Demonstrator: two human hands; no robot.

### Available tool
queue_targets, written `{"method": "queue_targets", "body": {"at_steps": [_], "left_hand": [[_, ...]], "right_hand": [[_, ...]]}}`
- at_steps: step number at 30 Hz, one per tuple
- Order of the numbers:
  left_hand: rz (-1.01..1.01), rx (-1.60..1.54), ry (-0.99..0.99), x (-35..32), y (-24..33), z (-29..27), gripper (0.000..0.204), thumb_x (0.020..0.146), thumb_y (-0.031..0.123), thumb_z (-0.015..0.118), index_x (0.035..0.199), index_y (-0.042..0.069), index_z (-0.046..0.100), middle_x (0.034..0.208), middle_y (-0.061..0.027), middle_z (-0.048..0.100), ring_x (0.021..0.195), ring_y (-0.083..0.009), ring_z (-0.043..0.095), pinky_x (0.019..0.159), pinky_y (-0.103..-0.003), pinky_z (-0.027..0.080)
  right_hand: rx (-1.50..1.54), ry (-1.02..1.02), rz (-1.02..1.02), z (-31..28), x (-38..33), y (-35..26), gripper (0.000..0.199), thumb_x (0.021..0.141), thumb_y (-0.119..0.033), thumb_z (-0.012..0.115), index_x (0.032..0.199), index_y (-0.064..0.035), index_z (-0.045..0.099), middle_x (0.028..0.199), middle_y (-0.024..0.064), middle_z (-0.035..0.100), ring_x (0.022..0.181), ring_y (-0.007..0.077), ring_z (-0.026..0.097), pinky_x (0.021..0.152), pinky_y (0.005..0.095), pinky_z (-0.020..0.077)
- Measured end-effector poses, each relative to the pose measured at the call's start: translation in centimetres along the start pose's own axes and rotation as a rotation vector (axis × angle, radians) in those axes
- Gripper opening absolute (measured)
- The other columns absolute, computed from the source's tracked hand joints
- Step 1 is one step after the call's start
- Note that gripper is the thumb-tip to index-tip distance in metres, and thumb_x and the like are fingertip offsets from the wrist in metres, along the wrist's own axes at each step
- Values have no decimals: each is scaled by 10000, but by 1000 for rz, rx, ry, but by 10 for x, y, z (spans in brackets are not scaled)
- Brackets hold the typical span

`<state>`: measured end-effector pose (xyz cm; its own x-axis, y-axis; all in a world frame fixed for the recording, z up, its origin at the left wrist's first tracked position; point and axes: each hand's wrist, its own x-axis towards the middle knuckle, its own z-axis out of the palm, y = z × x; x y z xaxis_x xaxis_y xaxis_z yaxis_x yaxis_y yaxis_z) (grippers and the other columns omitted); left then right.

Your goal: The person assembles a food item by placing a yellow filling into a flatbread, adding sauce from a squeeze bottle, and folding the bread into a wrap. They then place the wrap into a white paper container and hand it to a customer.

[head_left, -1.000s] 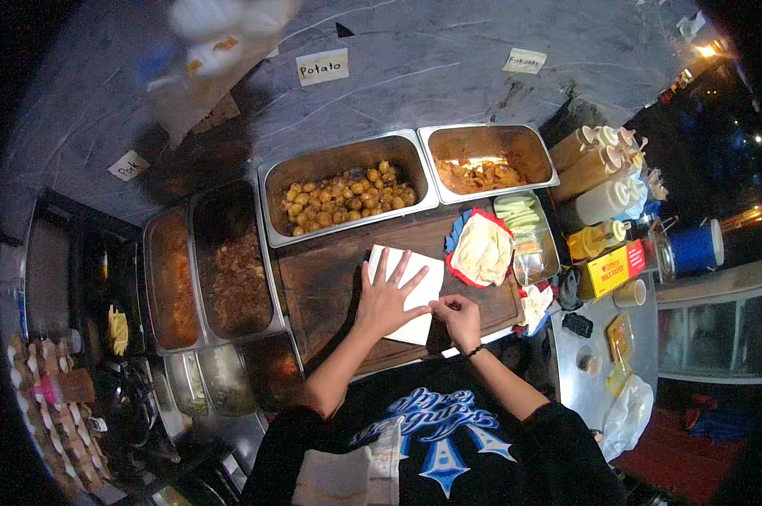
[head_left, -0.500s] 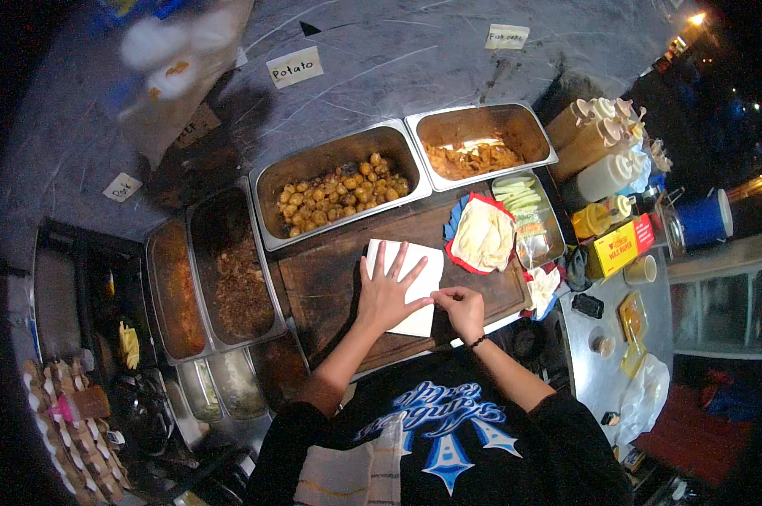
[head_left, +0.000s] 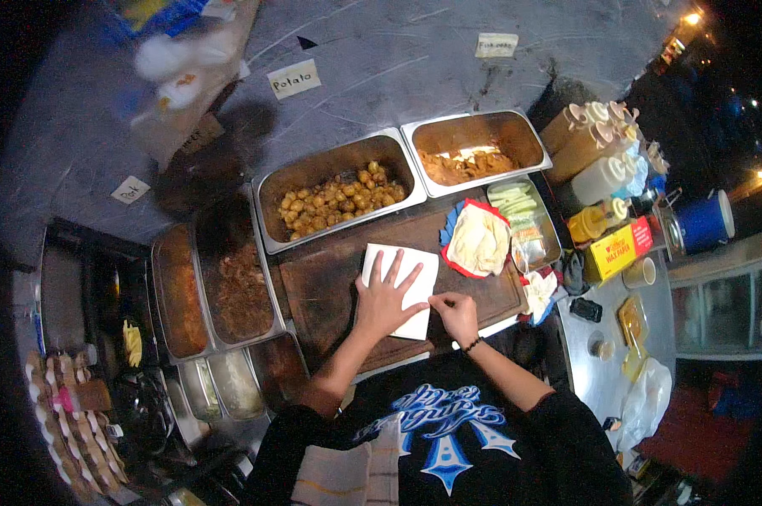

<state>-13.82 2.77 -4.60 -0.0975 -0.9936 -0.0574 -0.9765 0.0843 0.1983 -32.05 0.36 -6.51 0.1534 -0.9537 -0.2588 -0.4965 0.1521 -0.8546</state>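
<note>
A white rectangle of paper (head_left: 427, 268), perhaps several sheets, lies on the dark wooden cutting board (head_left: 322, 287). Flat on top of it, with fingers spread, rests my left hand (head_left: 385, 304). My right hand (head_left: 456, 318) pinches the paper's right edge between thumb and forefinger; the other fingers are curled in. Just beyond, to the right, a stack of pale flatbreads (head_left: 479, 240) sits on a red-and-blue cloth.
Behind the board stand steel pans of small potatoes (head_left: 343, 202) and orange-brown pieces (head_left: 470, 165). Pans of shredded meat (head_left: 239, 291) line the left. At right are sliced cucumbers (head_left: 516, 198), squeeze bottles (head_left: 600, 177) and a yellow-and-red box (head_left: 617, 251).
The whole view has shifted slightly. Both hands keep the same pose on the paper, left flat and right pinching its edge.
</note>
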Motion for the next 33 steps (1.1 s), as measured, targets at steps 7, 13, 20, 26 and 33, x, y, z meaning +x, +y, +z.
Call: {"method": "queue_targets", "body": {"at_steps": [7, 13, 20, 26, 33], "left_hand": [[-65, -42, 52, -12, 3, 2, 856, 802, 671, 569, 1498, 234, 331, 1579, -53, 248, 1444, -319, 185, 945, -676, 309], [-122, -56, 12, -6, 10, -1, 844, 804, 686, 549, 1464, 187, 385, 1551, -28, 300, 1433, -312, 212, 947, -715, 317], [-153, -32, 3, -1, 12, -4, 855, 790, 721, 531, 1438, 175, 416, 1516, -46, 350, 1406, -328, 247, 917, -674, 352], [-176, -29, -40, 4, 14, -9, 864, 780, 742, 523, 1426, 177, 428, 1488, -47, 377, 1403, -329, 251, 885, -652, 385], [-193, -74, -23, 10, 17, -11, 869, 768, 744, 537, 1414, 170, 444, 1450, -49, 406, 1390, -332, 263, 909, -687, 367]], "right_hand": [[-65, -57, -153, -3, 9, -2, 238, 794, -174, 725, 941, 1, 656, 977, 183, 661, 911, 318, 637, 791, 397, 503], [-269, -21, -560, 1, 63, -29, 381, 830, -129, 648, 1194, -22, 609, 1203, 245, 576, 1123, 404, 543, 950, 430, 452], [39, -340, -241, 15, 96, -17, 333, 830, -59, 598, 1156, -10, 639, 1108, 177, 627, 989, 296, 626, 879, 345, 491], [112, -436, -242, 12, 109, -16, 309, 828, -30, 615, 1135, -37, 652, 1055, 114, 607, 981, 213, 599, 849, 297, 476], [181, -483, -144, 22, 124, -7, 253, 867, -74, 634, 1115, -38, 671, 990, 110, 632, 937, 208, 605, 830, 298, 477]]}}
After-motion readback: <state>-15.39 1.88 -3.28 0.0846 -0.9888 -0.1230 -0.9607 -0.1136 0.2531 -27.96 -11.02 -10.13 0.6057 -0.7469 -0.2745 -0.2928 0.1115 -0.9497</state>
